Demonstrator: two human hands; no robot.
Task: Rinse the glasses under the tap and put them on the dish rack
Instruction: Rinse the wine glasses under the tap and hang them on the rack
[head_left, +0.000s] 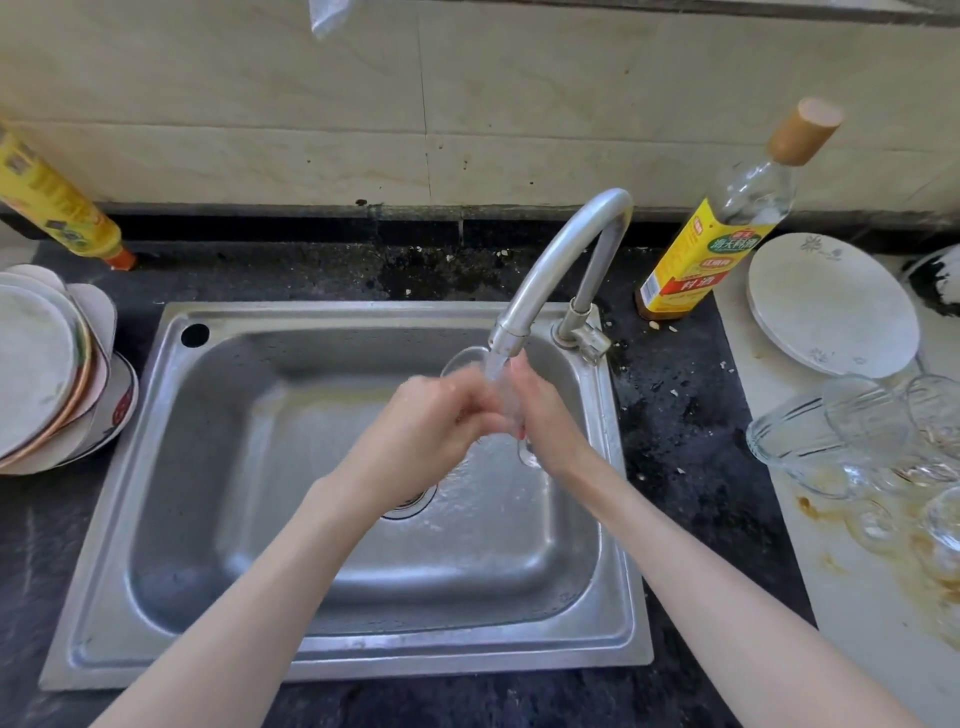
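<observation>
Steel sink (130, 519) is my landmark. From the head view I've got both hands over it, left hand (431, 415) and right hand (540, 415) gripping one glass (467, 364) under the tap (550, 270). More glasses (852, 431) sit right of the sink, plates (47, 364) left.

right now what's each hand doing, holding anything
Left hand: grips the glass under the tap.
Right hand: grips the same glass.

Sink basin (218, 467) open leftward — tap (561, 270) arches overhead, bottle (717, 239) crowds right.
</observation>
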